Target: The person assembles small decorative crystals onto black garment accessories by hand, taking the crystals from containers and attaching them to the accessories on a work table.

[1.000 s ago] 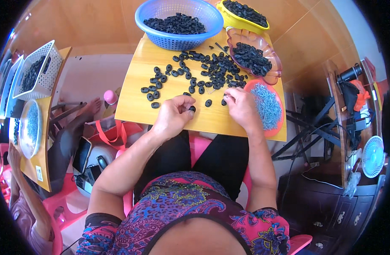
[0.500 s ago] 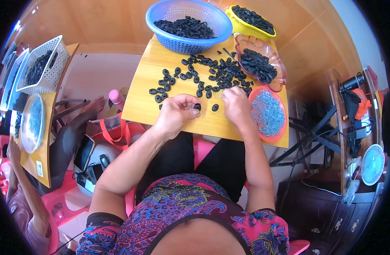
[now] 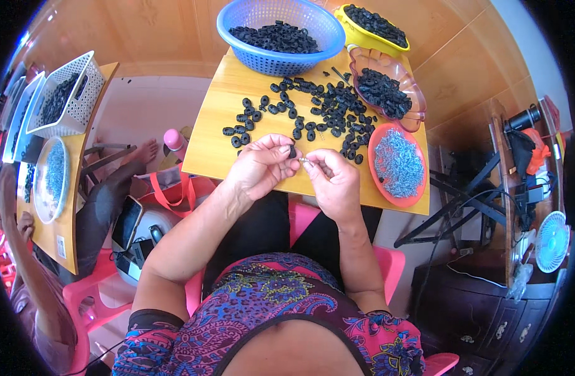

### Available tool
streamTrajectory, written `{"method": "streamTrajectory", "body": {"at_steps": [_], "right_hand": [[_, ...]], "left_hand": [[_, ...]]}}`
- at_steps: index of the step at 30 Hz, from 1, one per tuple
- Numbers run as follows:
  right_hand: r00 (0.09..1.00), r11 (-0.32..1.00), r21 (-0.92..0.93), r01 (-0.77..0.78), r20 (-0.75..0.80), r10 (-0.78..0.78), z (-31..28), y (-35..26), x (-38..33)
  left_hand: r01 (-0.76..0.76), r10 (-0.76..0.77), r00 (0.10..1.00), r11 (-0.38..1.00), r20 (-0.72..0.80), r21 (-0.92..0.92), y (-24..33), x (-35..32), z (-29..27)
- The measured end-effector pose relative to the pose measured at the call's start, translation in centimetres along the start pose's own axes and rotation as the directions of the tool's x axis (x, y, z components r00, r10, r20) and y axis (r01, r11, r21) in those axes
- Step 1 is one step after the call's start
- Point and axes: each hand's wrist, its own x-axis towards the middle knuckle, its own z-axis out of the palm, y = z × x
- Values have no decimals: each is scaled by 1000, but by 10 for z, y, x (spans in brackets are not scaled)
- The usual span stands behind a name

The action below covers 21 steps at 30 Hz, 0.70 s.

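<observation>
Over the front edge of the table (image 3: 203, 153), my left hand (image 3: 260, 165) pinches a small black plastic part (image 3: 292, 151) between thumb and fingers. My right hand (image 3: 335, 185) is closed on a tiny brass-coloured metal piece (image 3: 304, 159), held up against the black part. Whether the piece is inside the part cannot be made out. Beyond both hands, many loose black plastic parts (image 3: 337, 103) are scattered over the wood. Right of my right hand lies an orange-red plate (image 3: 383, 192) heaped with small silvery metal pieces (image 3: 400, 164).
At the far edge stand a blue basket (image 3: 275, 61) and a yellow basin (image 3: 363, 39), both holding black parts. A scalloped clear bowl (image 3: 415, 106) with more sits at the right. On the left, another person's arm (image 3: 27, 257) is by a second table (image 3: 80, 160).
My right hand has moved left and nearer to me, bringing the small metal piece to the black part. My left hand keeps its pinch in nearly the same spot.
</observation>
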Motion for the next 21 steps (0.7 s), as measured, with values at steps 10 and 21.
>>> {"method": "streamTrajectory", "body": {"at_steps": [10,21], "right_hand": [[997,994,-93,51,-56,-56,0,-2,1],[981,967,-175,187,-12,-192,-7,-7,3]], "left_hand": [[-119,141,982,978,-128,169,-8,-1,7],[-310,408,902,385,141,869,-20,-6,17]]}}
